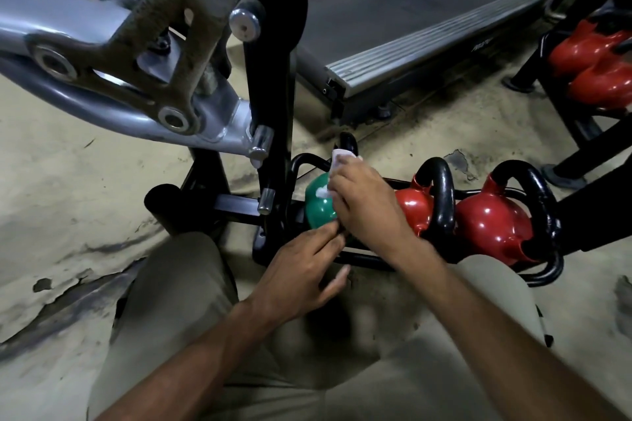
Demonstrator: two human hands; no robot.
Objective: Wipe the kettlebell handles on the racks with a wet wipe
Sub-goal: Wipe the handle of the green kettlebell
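- A white wipe (pixel 339 161) is gripped in the right hand (pixel 366 202) and pressed against the black handle (pixel 349 144) of a green kettlebell (pixel 317 210), with the fingers (pixel 343 181) curled round both wipe and handle
- The left hand (pixel 304 270) is held low beside the right, its fingertips (pixel 326 239) reaching the dark bar under the right hand; whether anything is grasped there cannot be told
- The green kettlebell is seated at the left end of a low black rack (pixel 369 262) on the floor (pixel 68 198), just in front of the person's knees
- Two red kettlebells (pixel 489 224) with black handles are lined up on the same rack to the right of the green one
- More red kettlebells (pixel 595 58) are seen on a second rack (pixel 581 126) at the far right
- A grey machine frame (pixel 102 55) is seen overhead at the left, and a treadmill (pixel 410 27) lies beyond the racks
- The floor is shown worn and patchy, with dark flaking areas at the lower left
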